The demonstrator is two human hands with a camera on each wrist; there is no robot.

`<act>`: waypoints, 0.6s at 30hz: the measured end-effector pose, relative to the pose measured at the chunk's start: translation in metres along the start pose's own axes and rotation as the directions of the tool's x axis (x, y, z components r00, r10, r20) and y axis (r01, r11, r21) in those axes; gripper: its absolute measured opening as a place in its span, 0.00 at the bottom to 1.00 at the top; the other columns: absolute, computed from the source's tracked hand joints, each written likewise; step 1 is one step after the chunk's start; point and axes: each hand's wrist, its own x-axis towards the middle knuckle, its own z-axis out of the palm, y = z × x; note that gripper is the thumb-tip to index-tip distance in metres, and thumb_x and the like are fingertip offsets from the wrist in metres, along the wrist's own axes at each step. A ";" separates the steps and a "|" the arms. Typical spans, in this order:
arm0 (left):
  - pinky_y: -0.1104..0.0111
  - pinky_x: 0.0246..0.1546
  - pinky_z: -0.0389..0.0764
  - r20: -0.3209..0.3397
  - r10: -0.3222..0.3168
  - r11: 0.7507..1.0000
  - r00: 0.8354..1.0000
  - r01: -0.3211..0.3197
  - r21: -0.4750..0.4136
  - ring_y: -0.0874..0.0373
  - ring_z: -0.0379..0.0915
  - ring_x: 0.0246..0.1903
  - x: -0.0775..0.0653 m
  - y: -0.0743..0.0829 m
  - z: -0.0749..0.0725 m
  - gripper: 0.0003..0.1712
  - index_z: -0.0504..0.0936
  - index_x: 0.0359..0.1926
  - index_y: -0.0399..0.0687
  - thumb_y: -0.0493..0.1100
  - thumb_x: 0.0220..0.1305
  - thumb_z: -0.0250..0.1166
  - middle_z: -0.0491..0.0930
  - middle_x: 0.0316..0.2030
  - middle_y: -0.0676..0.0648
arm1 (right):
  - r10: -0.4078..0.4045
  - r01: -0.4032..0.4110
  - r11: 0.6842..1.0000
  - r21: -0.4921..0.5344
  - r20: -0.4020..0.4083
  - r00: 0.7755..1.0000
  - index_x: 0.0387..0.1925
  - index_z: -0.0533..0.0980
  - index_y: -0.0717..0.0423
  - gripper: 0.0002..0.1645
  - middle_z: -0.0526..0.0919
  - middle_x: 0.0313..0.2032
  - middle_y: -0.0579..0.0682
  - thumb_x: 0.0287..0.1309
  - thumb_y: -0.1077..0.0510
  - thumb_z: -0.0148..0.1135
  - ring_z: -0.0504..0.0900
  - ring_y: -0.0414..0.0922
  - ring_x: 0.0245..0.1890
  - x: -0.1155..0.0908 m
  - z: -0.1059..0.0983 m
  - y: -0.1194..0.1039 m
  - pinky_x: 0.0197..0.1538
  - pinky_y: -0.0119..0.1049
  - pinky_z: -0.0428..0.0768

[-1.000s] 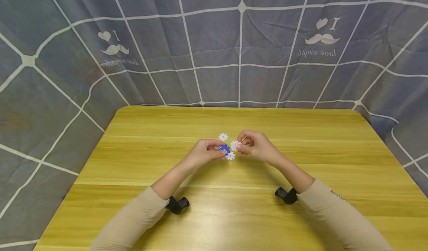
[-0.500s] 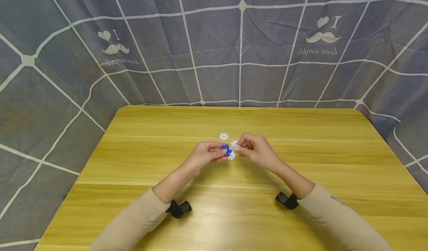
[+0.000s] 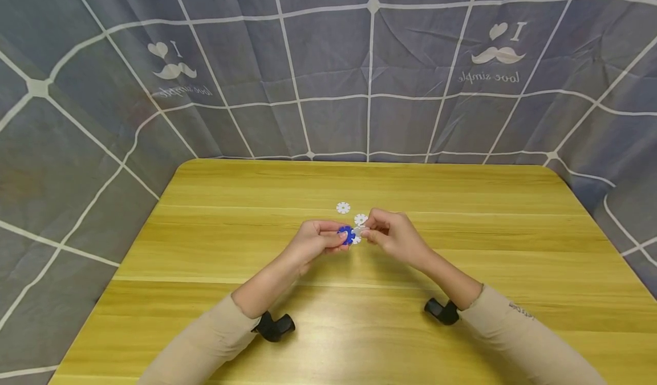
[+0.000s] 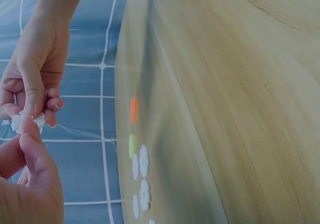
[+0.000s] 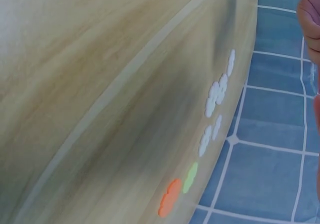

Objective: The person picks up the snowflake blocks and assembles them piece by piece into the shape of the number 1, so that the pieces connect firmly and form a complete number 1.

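Note:
Between thumb and fingers my left hand [image 3: 315, 241] holds a blue notched plastic disc [image 3: 347, 235] near the middle of the table. My right hand [image 3: 399, 238] pinches a white notched disc [image 3: 360, 231], its edge right at the blue disc's right side. In the left wrist view the two hands meet at the left, with fingertips closing around a white disc [image 4: 21, 123]. Just past the hands lie two white discs in the head view, a farther disc [image 3: 343, 207] and a nearer disc [image 3: 361, 219]. Part of the right hand [image 5: 311, 24] shows in the right wrist view.
Several white discs [image 5: 212, 99], a green disc [image 5: 190, 177] and an orange disc [image 5: 170, 198] lie on the wooden table [image 3: 328, 328]. A grey gridded curtain [image 3: 328, 71] hangs behind and beside the table. Black wrist mounts [image 3: 274, 326] sit under the forearms.
My right hand has moved slightly left and down, bringing its white disc against the blue disc's edge and uncovering a white disc behind. The left hand has shifted slightly down and right with the blue disc.

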 end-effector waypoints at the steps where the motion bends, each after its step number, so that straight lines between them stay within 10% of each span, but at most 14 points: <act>1: 0.79 0.27 0.78 0.000 0.000 1.000 1.000 0.000 0.004 0.64 0.78 0.23 -0.001 0.000 0.001 0.15 0.74 0.49 0.20 0.27 0.62 0.57 0.82 0.30 0.43 | -0.009 0.009 1.000 0.003 0.004 1.000 0.23 0.72 0.59 0.10 0.78 0.19 0.52 0.52 0.72 0.63 0.72 0.39 0.17 0.000 0.000 0.000 0.18 0.28 0.70; 18: 0.78 0.29 0.79 -0.035 -0.027 1.000 0.999 0.027 -0.016 0.63 0.79 0.24 -0.003 -0.005 0.005 0.15 0.73 0.49 0.21 0.27 0.61 0.57 0.82 0.35 0.38 | 0.023 -0.023 0.998 0.053 0.007 1.000 0.21 0.73 0.60 0.10 0.78 0.20 0.52 0.52 0.72 0.63 0.74 0.51 0.18 -0.002 0.003 -0.002 0.17 0.28 0.70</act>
